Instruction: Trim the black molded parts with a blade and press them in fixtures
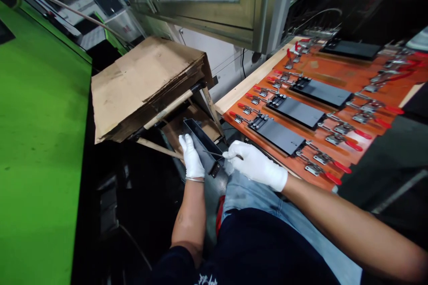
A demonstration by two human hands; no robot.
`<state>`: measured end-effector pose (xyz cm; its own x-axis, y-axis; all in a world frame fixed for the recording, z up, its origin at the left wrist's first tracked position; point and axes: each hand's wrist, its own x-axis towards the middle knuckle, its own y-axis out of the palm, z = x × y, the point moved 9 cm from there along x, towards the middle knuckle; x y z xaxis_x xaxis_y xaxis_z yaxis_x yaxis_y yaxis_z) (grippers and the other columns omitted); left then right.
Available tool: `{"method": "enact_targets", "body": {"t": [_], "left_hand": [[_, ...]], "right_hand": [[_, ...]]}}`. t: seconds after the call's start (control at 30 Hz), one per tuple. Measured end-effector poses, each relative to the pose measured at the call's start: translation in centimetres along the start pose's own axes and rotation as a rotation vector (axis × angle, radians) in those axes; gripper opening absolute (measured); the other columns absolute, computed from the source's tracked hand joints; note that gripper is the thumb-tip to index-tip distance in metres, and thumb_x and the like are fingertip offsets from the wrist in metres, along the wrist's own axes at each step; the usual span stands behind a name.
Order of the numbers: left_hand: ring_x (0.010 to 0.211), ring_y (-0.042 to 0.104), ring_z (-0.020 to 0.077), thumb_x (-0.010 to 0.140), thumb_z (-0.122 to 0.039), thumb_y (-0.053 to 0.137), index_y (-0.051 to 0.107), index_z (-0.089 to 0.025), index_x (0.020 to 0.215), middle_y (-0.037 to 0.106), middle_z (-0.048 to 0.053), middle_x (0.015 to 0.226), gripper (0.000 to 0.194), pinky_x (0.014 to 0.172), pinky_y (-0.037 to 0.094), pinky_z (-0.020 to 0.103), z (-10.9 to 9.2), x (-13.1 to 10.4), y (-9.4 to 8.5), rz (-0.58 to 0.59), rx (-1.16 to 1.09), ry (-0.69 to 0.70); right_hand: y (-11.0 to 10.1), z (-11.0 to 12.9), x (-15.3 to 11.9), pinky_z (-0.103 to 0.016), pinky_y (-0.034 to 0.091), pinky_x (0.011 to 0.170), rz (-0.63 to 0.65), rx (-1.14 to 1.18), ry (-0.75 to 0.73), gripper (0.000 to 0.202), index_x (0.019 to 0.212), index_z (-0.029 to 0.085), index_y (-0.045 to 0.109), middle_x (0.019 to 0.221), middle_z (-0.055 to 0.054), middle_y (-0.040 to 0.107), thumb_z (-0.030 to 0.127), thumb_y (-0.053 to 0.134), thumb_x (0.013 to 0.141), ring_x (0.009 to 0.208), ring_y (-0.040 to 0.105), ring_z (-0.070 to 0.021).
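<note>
A long dark open box-shaped part [200, 142] is tilted in front of my body. My left hand [191, 158], in a white glove, grips its left side, with the thumb and fingers against the wall. My right hand [256, 164], also gloved in white, pinches a thin pointed tool [214, 153]. The tool's shaft crosses the near end of the dark part. Whether its tip touches the part cannot be made out.
Cardboard [150, 75] covers a stand at the left. On the right, an orange board [310, 71] carries several dark flat parts [277, 135] among red-handled clamps [332, 178]. A green machine panel [36, 142] fills the far left.
</note>
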<state>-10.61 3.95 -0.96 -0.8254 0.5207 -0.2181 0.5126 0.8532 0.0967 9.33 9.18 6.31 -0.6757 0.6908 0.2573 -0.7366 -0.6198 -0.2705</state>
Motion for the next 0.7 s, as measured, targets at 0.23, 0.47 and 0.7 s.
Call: {"method": "enact_targets", "body": {"t": [0.23, 0.47, 0.7], "left_hand": [[0.152, 0.028, 0.0204, 0.1, -0.059, 0.045, 0.021, -0.014, 0.162, 0.028, 0.007, 0.166, 0.08, 0.124, 0.023, 0.033, -1.7, 0.6, -1.8, -0.095, 0.116, 0.116], [0.15, 0.033, 0.0207, 0.099, -0.057, 0.048, 0.018, -0.019, 0.163, 0.028, 0.007, 0.167, 0.08, 0.123, 0.026, 0.034, -1.7, 1.1, -2.6, -0.147, 0.082, 0.136], [0.15, 0.034, 0.0197, 0.098, -0.061, 0.048, 0.011, -0.021, 0.164, 0.024, 0.007, 0.168, 0.086, 0.12, 0.032, 0.031, -1.4, 1.1, -2.4, -0.102, 0.053, 0.117]], "right_hand": [[0.5, -1.3, -0.2, -0.033, 0.05, 0.085, -0.057, 0.078, 0.133, 0.015, 0.072, 0.02, 0.057, 0.078, -0.002, 0.062, 0.011, 0.055, 0.082, 0.093, 0.067, -0.0204], [1.4, -1.0, 0.0, -0.033, 0.052, 0.085, -0.063, 0.105, 0.161, 0.014, 0.078, 0.018, 0.067, 0.086, -0.004, 0.069, 0.009, 0.056, 0.082, 0.09, 0.067, -0.02], [2.0, -0.7, -0.1, -0.033, 0.052, 0.083, -0.074, 0.044, 0.142, 0.016, 0.074, 0.018, 0.065, 0.086, -0.005, 0.068, 0.009, 0.056, 0.084, 0.085, 0.066, -0.0185]]}}
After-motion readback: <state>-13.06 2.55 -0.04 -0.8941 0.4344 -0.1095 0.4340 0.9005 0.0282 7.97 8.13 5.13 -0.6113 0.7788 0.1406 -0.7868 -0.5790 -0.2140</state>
